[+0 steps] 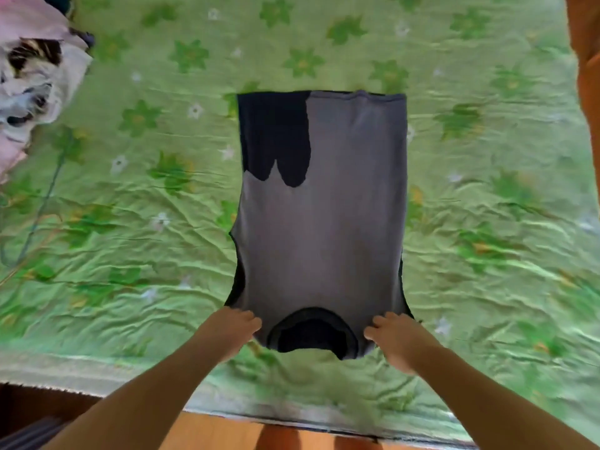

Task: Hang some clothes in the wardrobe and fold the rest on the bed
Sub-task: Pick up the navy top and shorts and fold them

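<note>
A grey and dark navy sleeveless shirt lies stretched out lengthwise on the bed, neckline toward me and hem at the far end. A navy patch covers its far left part. My left hand pinches the near left shoulder of the shirt. My right hand pinches the near right shoulder. Both shoulders are lifted slightly off the green flowered sheet.
A heap of pink, white and patterned clothes sits at the bed's far left. An orange cloth hangs along the right edge. The bed's near edge runs below my arms, with wooden floor beneath.
</note>
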